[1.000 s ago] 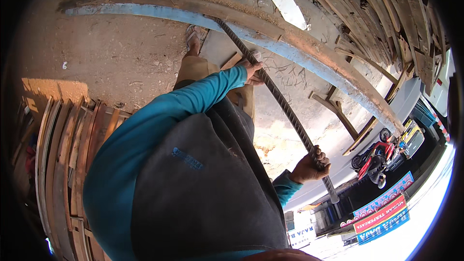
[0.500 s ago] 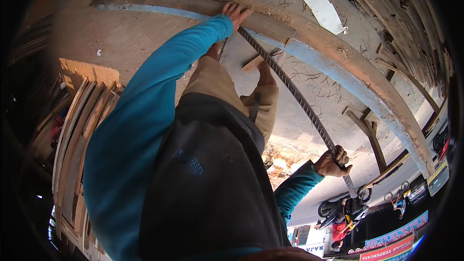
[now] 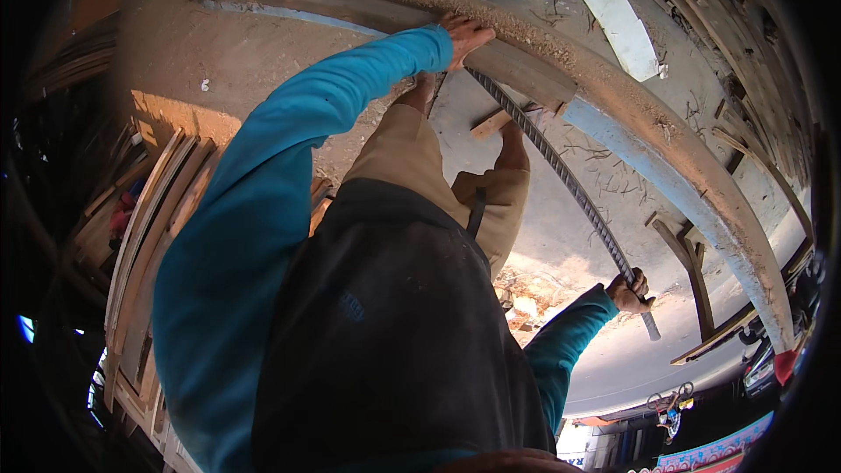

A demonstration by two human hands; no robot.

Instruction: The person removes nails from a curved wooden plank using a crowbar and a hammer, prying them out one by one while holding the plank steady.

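Note:
I hold a long ribbed steel bar [image 3: 561, 177] with both hands, slanting from upper middle to lower right. My left hand [image 3: 464, 35], in a blue sleeve, grips its upper end and rests against a long dusty wooden plank [image 3: 631, 109] with a pale blue side. My right hand [image 3: 629, 291] is closed around the bar near its lower end, a short stub sticking out past the fist. My beige trouser legs and dark top fill the middle of the view.
A small wooden block [image 3: 495, 123] lies on the concrete ground beside the bar. A white sheet [image 3: 618, 22] lies beyond the plank. Stacked planks [image 3: 149, 236] stand at the left, wooden frames [image 3: 692, 271] at the right, and a bicycle [image 3: 670, 407] is at the bottom right.
My left hand has carried the bar's upper end up onto the long plank. The right hand keeps its grip lower down, and the view has tilted downward.

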